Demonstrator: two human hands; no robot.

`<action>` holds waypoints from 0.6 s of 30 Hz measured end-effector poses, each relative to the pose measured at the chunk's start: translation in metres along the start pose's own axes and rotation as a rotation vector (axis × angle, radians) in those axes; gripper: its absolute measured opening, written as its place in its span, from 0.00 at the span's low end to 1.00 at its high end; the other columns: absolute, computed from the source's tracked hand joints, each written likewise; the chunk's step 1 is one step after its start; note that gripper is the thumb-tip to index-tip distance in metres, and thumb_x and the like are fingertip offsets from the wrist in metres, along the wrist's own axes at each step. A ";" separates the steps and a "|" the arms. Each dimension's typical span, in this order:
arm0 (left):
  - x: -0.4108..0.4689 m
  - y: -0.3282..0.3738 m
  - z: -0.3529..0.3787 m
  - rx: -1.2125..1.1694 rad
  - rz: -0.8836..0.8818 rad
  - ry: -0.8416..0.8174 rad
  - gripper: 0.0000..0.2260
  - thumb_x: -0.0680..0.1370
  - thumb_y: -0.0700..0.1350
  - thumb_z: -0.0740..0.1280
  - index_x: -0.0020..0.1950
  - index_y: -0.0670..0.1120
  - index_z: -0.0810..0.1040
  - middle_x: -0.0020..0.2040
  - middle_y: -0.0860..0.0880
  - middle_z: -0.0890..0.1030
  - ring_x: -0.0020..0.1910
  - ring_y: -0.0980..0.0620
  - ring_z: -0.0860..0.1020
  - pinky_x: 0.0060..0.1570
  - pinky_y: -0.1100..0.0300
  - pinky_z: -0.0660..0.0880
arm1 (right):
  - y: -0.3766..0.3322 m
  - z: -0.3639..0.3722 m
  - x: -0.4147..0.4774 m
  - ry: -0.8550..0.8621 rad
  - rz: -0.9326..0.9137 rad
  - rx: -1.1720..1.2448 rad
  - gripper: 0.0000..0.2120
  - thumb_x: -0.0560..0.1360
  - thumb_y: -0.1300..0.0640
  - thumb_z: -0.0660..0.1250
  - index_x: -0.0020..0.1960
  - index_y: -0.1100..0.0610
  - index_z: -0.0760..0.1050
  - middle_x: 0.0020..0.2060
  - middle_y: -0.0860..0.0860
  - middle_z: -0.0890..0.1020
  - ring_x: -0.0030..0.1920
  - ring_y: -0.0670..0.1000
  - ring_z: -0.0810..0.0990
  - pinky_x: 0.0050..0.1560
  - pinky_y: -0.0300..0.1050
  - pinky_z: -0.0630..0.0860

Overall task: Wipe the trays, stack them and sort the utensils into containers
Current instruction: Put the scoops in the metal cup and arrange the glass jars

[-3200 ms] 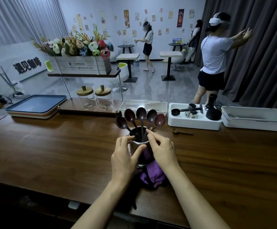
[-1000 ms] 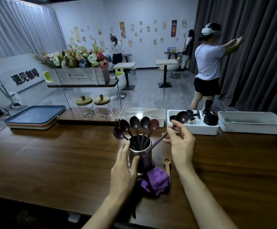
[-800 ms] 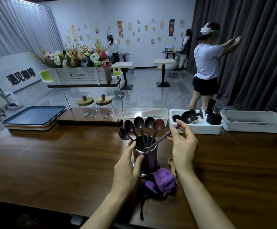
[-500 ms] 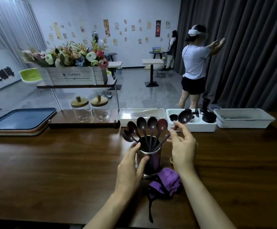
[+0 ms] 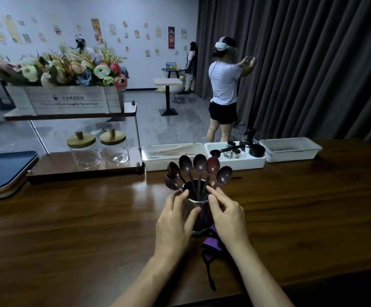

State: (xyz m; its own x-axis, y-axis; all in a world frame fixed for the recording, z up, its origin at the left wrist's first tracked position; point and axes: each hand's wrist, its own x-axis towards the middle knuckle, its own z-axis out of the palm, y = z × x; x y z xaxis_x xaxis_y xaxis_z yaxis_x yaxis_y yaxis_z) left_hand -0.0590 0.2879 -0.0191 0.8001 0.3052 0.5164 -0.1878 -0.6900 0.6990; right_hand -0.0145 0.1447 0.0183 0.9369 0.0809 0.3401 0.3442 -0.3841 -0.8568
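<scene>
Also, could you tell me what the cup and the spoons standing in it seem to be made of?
The cup looks like polished metal, perhaps steel: its rim gleams bright and its wall reflects the purple cloth. The spoons look like dark reddish-brown plastic or lacquered wood, semi-glossy, with soft highlights on their bowls; I cannot tell which.

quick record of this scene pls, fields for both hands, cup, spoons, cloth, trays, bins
left hand: grips metal cup from its left side
right hand: touches cup rim by rightmost spoon's handle; pinch unclear
spoons: six dark ones standing in cup, bowls up, fanned
purple cloth: on table, against cup's near side
trays: stacked, far left
white bins: three in a row behind cup
</scene>
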 end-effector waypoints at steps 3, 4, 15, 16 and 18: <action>0.001 -0.003 -0.003 -0.017 0.000 -0.021 0.24 0.79 0.60 0.65 0.73 0.53 0.72 0.70 0.55 0.73 0.63 0.54 0.78 0.56 0.56 0.79 | -0.001 0.002 -0.006 -0.027 0.014 0.012 0.14 0.82 0.52 0.64 0.66 0.43 0.79 0.64 0.38 0.75 0.67 0.31 0.67 0.64 0.24 0.64; 0.001 -0.004 -0.003 -0.023 0.000 -0.028 0.24 0.79 0.60 0.65 0.73 0.53 0.72 0.70 0.55 0.73 0.63 0.54 0.78 0.56 0.55 0.80 | -0.001 0.001 -0.007 -0.040 0.021 0.060 0.13 0.82 0.52 0.65 0.64 0.41 0.79 0.63 0.35 0.74 0.67 0.29 0.66 0.65 0.25 0.65; 0.006 -0.009 -0.010 -0.259 -0.176 0.013 0.28 0.75 0.49 0.77 0.73 0.63 0.71 0.61 0.70 0.79 0.62 0.69 0.77 0.59 0.65 0.78 | 0.017 0.009 -0.007 -0.063 0.062 0.383 0.23 0.73 0.64 0.75 0.65 0.51 0.75 0.59 0.44 0.82 0.62 0.40 0.79 0.62 0.38 0.77; 0.007 -0.008 -0.010 -0.263 -0.191 0.026 0.29 0.75 0.48 0.77 0.73 0.63 0.70 0.60 0.71 0.78 0.62 0.69 0.77 0.58 0.67 0.78 | 0.019 0.010 -0.002 -0.100 0.080 0.385 0.24 0.73 0.63 0.76 0.66 0.51 0.75 0.58 0.43 0.82 0.61 0.39 0.80 0.61 0.37 0.77; 0.008 -0.010 -0.010 -0.268 -0.235 0.041 0.30 0.75 0.49 0.77 0.74 0.60 0.70 0.62 0.69 0.79 0.62 0.68 0.78 0.59 0.66 0.78 | 0.024 0.011 0.009 -0.191 0.109 0.370 0.26 0.72 0.62 0.76 0.68 0.52 0.75 0.55 0.40 0.83 0.58 0.36 0.81 0.55 0.30 0.76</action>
State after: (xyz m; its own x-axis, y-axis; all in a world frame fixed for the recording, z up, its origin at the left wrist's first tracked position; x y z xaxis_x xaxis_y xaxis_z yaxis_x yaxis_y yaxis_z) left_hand -0.0568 0.3039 -0.0167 0.8166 0.4649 0.3420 -0.1488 -0.4030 0.9030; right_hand 0.0024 0.1465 -0.0033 0.9515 0.2404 0.1920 0.2088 -0.0464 -0.9769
